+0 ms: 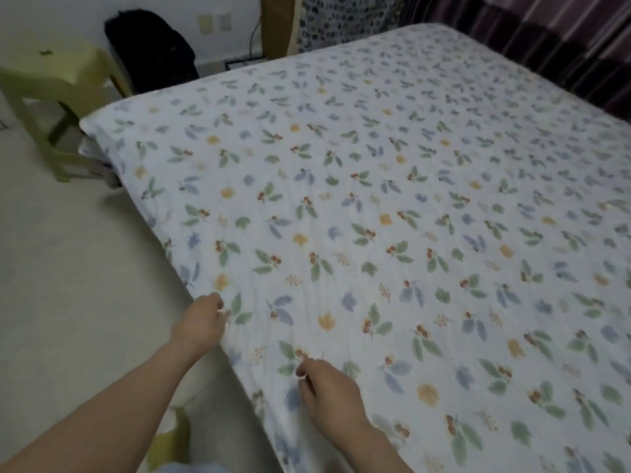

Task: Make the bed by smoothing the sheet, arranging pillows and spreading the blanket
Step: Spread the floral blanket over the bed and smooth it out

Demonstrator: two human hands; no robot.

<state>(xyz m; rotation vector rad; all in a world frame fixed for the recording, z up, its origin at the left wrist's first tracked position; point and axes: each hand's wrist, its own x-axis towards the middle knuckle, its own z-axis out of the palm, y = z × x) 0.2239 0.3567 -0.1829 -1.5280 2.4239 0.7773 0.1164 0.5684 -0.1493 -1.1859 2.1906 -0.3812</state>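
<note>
A white sheet [375,186] printed with leaves and acorns covers the whole bed and lies nearly flat, with faint creases near its close edge. My left hand [201,324] pinches the sheet's edge at the bed's near left side, fingers curled over the fabric. My right hand [329,390] sits a little further in on the sheet, its fingertips curled and pinching the cloth. No pillow or blanket shows in this view.
A pale green stool [51,83] stands on the light floor [68,268] by the bed's far left corner. A black bag [150,46] leans on the wall behind it. A dark striped curtain [563,46] hangs along the far right side.
</note>
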